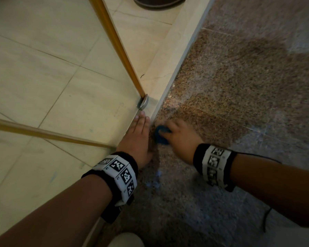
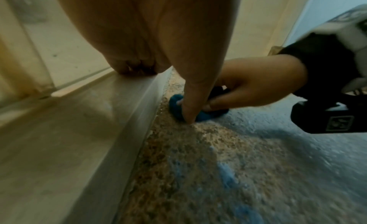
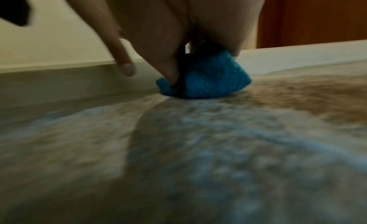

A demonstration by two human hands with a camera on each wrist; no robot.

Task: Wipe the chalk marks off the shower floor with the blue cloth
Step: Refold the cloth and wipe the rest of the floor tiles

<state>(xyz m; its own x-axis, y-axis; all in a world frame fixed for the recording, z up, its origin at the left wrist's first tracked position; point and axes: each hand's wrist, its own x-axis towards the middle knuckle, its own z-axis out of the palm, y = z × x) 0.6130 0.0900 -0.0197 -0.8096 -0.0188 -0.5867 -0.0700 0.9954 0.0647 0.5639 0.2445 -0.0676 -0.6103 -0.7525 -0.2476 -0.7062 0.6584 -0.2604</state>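
Observation:
The blue cloth (image 1: 161, 137) is bunched on the speckled brown shower floor (image 1: 230, 82), right beside the pale curb (image 1: 169, 68). My right hand (image 1: 180, 138) grips it from above, fingers curled over it and pressing it down; the right wrist view shows the cloth (image 3: 210, 79) squeezed under those fingers. My left hand (image 1: 137, 136) rests flat on the curb with its fingers straight, and its thumb (image 2: 190, 101) reaches down to the floor just in front of the cloth (image 2: 174, 106). Pale blue chalk smears (image 1: 155, 177) lie on the floor nearer to me, also in the left wrist view (image 2: 226, 175).
A glass door with a golden frame (image 1: 118, 43) meets the curb at a metal fitting (image 1: 143, 103) just beyond my left fingertips. Beige tiles (image 1: 43, 77) lie to the left. A dark round object (image 1: 159, 2) stands at the top. A knee (image 1: 125, 239) is at the bottom edge.

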